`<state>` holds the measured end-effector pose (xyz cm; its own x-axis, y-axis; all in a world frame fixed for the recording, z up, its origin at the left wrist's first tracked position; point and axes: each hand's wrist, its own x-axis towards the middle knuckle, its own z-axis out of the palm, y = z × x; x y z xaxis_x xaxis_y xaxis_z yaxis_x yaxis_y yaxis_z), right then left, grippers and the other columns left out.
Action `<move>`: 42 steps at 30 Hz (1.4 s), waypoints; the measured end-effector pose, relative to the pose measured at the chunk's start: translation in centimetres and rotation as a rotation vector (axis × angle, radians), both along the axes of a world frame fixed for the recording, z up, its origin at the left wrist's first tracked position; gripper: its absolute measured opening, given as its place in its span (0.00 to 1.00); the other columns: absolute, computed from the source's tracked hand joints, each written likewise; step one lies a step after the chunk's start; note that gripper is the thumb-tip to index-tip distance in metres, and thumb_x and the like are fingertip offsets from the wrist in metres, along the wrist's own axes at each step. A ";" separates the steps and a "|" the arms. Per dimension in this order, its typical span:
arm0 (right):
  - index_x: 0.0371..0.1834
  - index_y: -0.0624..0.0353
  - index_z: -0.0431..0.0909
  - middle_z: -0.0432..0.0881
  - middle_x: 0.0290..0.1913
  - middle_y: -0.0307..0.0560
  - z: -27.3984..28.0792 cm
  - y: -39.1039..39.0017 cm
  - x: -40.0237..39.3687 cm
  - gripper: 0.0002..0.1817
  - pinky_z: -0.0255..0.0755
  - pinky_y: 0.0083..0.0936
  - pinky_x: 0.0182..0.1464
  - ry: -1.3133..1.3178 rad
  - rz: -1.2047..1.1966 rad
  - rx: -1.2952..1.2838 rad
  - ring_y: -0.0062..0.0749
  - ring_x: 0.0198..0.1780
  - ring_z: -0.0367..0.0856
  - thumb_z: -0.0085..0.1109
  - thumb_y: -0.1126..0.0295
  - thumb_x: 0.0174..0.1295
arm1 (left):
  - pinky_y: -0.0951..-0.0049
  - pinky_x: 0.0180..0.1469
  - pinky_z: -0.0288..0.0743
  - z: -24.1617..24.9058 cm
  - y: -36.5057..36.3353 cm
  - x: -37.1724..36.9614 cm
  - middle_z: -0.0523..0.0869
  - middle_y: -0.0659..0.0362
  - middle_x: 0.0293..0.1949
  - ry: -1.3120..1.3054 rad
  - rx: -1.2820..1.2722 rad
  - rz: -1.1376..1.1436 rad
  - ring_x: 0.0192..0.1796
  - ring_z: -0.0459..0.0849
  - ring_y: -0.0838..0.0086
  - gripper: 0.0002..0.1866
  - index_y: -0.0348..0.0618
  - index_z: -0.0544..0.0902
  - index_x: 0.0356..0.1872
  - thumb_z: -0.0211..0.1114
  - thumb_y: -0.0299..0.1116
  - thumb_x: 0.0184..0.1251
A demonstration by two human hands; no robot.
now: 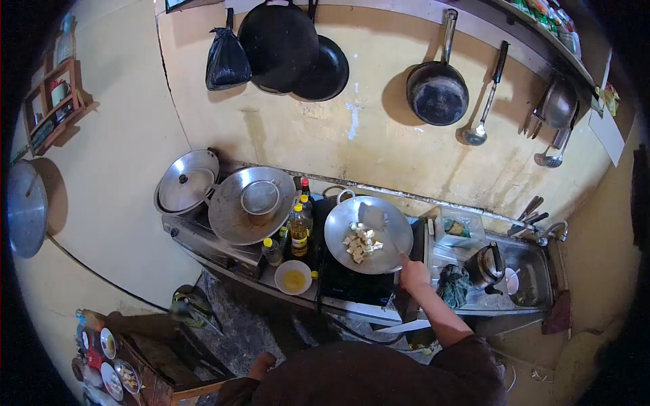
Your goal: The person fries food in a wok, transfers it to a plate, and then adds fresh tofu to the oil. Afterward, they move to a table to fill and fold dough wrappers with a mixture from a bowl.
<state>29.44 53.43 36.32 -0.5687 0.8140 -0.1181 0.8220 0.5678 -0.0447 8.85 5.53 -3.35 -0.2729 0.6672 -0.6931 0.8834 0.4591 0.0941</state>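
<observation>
A round grey metal wok (338,233) sits on the dark stove on the long surface (474,301), holding pale cubed tofu pieces (361,245). The right hand (414,274) is closed around the handle of a flat metal spatula (372,216), whose blade rests over the cubes. The left hand (261,365) hangs low by the body, its grip unclear.

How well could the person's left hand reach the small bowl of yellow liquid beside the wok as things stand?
Probably yes: the left hand hangs low by the body, holding nothing visible, and the bowl sits at the counter's front edge with nothing in between.
</observation>
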 end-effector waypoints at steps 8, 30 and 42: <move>0.53 0.50 0.71 0.80 0.34 0.57 -5.1 3.9 0.9 0.19 0.74 0.44 0.39 0.093 -0.070 -0.036 0.54 0.37 0.80 0.44 0.68 0.57 | 0.61 0.42 0.76 0.3 -1.2 0.5 0.83 0.50 0.36 -0.046 -0.031 -0.038 0.40 0.81 0.57 0.09 0.45 0.84 0.29 0.58 0.33 0.48; 0.55 0.44 0.71 0.78 0.23 0.59 2.6 -6.1 3.7 0.19 0.72 0.46 0.29 0.258 0.139 -0.049 0.52 0.24 0.78 0.47 0.66 0.58 | 0.63 0.41 0.77 0.8 2.0 -1.7 0.84 0.53 0.35 -0.065 -0.058 -0.371 0.40 0.82 0.59 0.12 0.46 0.84 0.30 0.62 0.41 0.49; 0.57 0.45 0.69 0.77 0.20 0.55 -3.8 -6.4 4.5 0.21 0.73 0.45 0.26 0.124 0.113 -0.010 0.49 0.23 0.79 0.46 0.67 0.58 | 0.60 0.41 0.76 0.5 0.9 -0.1 0.84 0.54 0.38 -0.293 -0.145 0.513 0.41 0.82 0.59 0.10 0.45 0.84 0.31 0.57 0.33 0.50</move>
